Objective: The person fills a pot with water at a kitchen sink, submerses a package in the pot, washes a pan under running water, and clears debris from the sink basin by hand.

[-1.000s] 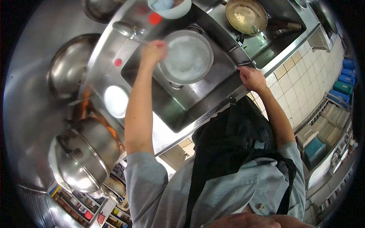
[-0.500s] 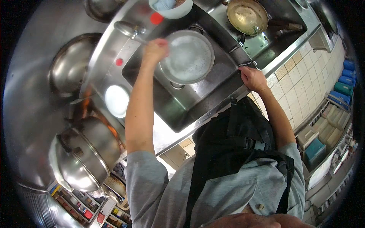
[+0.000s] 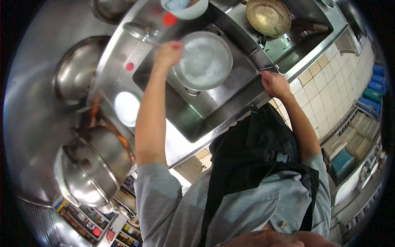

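A round metal pot (image 3: pixel 205 61) with two loop handles sits in the sink basin (image 3: pixel 212 109), full of cloudy, foamy water. My left hand (image 3: pixel 169 53) is closed at the end of the faucet spout (image 3: pixel 151 40), just over the pot's left rim. Its fingertips are somewhat blurred. At the basin's near right corner, my right hand (image 3: pixel 275 84) has curled fingers against the sink rim (image 3: pixel 265 98), where it meets the divider. A small dark strip (image 3: pixel 268 68) lies just beyond these fingers.
A second basin holds a golden-toned pan (image 3: pixel 268 18). At the far edge stands a white bowl (image 3: pixel 192 11) with a bluish cloth inside. A white round dish (image 3: pixel 127 108) lies left of my forearm. Large metal pans (image 3: pixel 82 70) and a lidded pot (image 3: pixel 96 164) are further left.
The view has shifted very slightly. Both hands stay where they were, the left one at the spout and the right one at the sink rim.
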Tool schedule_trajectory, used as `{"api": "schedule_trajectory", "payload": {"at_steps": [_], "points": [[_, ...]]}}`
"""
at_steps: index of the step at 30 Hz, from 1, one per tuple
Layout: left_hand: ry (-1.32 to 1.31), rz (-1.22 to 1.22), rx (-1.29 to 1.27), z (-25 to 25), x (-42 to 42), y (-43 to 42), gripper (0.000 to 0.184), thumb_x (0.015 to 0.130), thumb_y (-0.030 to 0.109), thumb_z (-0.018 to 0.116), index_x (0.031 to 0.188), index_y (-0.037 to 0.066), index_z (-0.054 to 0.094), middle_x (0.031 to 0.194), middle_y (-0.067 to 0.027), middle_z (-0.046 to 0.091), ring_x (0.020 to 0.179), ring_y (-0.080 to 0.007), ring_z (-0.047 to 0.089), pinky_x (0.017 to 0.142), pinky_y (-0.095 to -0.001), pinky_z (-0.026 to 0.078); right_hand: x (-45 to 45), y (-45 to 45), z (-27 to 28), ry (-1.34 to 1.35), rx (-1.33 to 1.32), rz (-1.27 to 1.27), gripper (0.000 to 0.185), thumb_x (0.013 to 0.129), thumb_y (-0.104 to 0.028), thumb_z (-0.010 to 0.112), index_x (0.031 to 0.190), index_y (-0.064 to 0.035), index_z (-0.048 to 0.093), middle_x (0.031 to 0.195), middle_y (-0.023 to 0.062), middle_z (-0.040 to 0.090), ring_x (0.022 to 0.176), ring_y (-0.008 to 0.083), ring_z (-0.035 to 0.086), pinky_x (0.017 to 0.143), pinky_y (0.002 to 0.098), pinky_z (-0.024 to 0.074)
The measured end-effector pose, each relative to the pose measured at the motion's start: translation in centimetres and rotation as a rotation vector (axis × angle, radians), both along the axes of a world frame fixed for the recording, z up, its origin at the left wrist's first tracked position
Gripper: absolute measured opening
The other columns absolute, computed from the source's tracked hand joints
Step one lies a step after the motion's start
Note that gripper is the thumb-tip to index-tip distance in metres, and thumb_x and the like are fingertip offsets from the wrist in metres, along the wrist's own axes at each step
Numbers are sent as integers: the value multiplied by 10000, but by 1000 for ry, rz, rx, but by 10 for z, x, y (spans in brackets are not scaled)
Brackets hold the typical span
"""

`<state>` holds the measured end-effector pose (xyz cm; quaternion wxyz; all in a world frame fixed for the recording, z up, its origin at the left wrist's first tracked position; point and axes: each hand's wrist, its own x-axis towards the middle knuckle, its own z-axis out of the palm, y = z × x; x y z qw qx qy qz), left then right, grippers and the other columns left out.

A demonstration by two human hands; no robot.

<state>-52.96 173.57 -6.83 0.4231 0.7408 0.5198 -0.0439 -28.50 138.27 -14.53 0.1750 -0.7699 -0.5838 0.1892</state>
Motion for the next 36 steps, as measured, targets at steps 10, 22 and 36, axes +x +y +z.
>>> {"api": "schedule_trajectory", "payload": {"at_steps": [10,22,36], "points": [[22,-79,65,1,-3,2,299,869,256,683,1081,51,728,898,-36,711,798,-123,653,631,-288,494,0,1,-1,16,-2,-10,218,866,-151,581,1071,-101,634,913,151,691,813,362,678,705,471,548],[-2,-119,131,-8,-12,12,326,869,223,674,1133,34,710,958,-62,721,797,-120,637,705,-278,498,-1,1,6,11,-56,-8,255,851,-175,598,1094,-117,651,979,135,701,855,361,679,726,466,558],[170,21,183,-36,-91,57,261,880,183,664,1089,29,686,937,-55,693,784,-140,648,656,-281,522,-4,3,9,21,-27,-49,215,876,-161,576,1076,-116,641,956,139,706,853,352,683,721,457,556]]}}
